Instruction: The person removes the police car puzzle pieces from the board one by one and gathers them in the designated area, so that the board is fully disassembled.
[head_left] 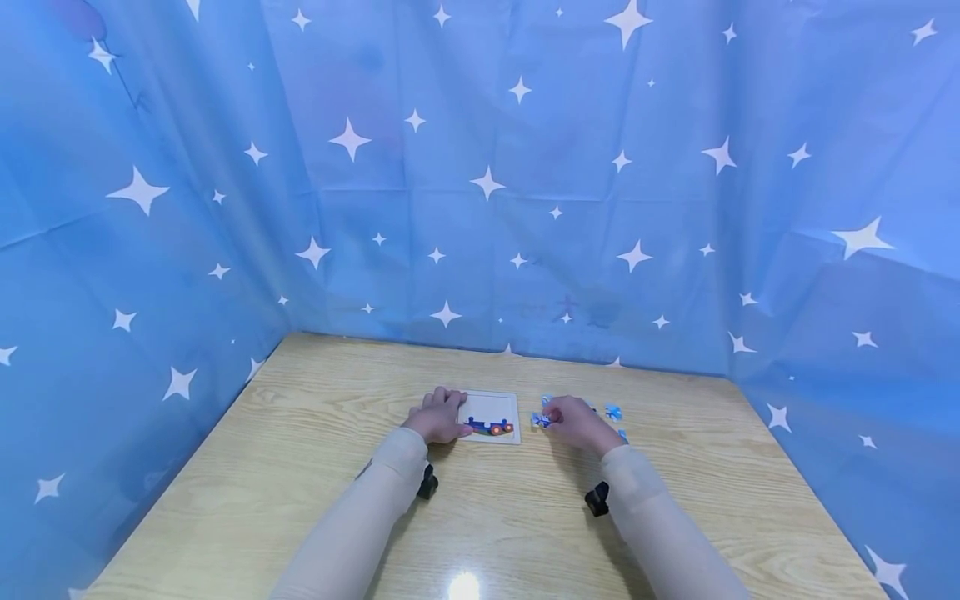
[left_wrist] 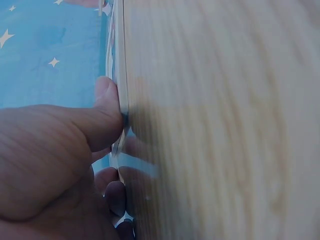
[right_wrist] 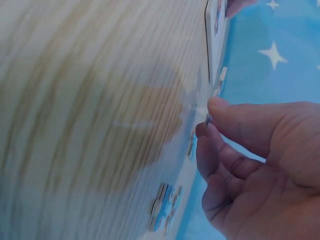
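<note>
A square, white-framed puzzle board [head_left: 491, 402] lies on the table, with joined dark blue, red and orange pieces [head_left: 491, 427] along its near side. My left hand [head_left: 438, 415] rests at the board's left edge, its thumb on the near left part and its forefinger by the far left corner. In the left wrist view the thumb [left_wrist: 102, 107] lies against the board's rim. Just right of the board, my right hand [head_left: 577, 423] pinches a blue and white jigsaw piece [head_left: 538, 421] between thumb and fingertips, low over the table.
Several loose blue jigsaw pieces [head_left: 613, 412] lie around and beyond the right hand, some partly hidden by it. The wood-grain table [head_left: 337, 400] ends at a blue star-patterned curtain [head_left: 480, 217] at the back and sides. A black wrist device [head_left: 597, 498] hangs under the right sleeve.
</note>
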